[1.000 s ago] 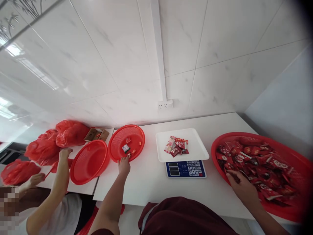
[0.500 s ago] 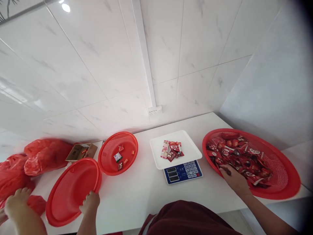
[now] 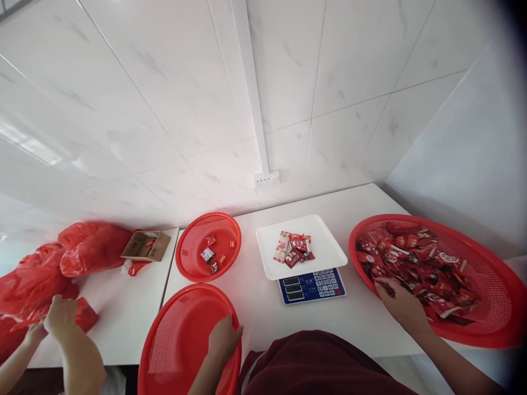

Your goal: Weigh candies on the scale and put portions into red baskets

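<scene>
Near basket: now drawn in toward the body, and across the seam between the tables; a second ago the red near basket (image 3: 181, 329) was sitting farther left, beside the small basket (image 3: 209, 222).
Left hand: the left hand (image 3: 222, 343) is clamped on the near basket's right rim, where a second ago it was held at the small basket.
Right hand: the right hand (image 3: 405, 307) is kept at the full basket (image 3: 504, 307), fingers curled at its near-left rim; whether rim or packet is gripped cannot be told.
Scale: just right of the near basket, the blue scale (image 3: 313, 288) is partly covered by its white tray (image 3: 329, 252), on which a few packets (image 3: 295, 249) are left lying as before.
Left table: a cardboard box (image 3: 160, 247) and red bags (image 3: 99, 247) are set along the wall; a co-worker's hands (image 3: 60, 312) are busied among the bags.
Hard to see: the near basket is cut off by the lower edge; the scale's readings cannot be made out.
</scene>
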### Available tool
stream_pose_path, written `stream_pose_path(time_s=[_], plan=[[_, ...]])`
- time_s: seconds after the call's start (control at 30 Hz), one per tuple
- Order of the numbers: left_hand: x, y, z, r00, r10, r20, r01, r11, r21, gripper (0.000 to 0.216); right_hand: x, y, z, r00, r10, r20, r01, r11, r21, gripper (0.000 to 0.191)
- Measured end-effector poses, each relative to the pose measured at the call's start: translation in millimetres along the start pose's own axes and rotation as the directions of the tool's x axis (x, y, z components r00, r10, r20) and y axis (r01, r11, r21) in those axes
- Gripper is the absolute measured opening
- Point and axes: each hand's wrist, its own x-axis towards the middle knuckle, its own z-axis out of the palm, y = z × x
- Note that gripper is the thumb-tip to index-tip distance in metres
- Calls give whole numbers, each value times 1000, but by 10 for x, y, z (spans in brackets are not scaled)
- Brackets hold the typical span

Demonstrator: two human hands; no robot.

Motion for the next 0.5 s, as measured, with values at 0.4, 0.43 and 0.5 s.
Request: stream_pose_path(time_s=[0.4, 0.43, 0.5], plan=[[375, 418, -84, 988, -41, -147, -8, 948, -318, 31, 34, 118, 28, 998, -68, 2, 68, 998, 7, 35], [434, 423, -103, 984, -58, -166, -2, 940, -340, 33, 34, 117, 25, 997, -73, 1, 73, 997, 13, 35], [561, 428, -149, 976, -98, -195, 17, 924, -381, 35, 35, 115, 17, 997, -74, 3, 73, 997, 26, 34]])
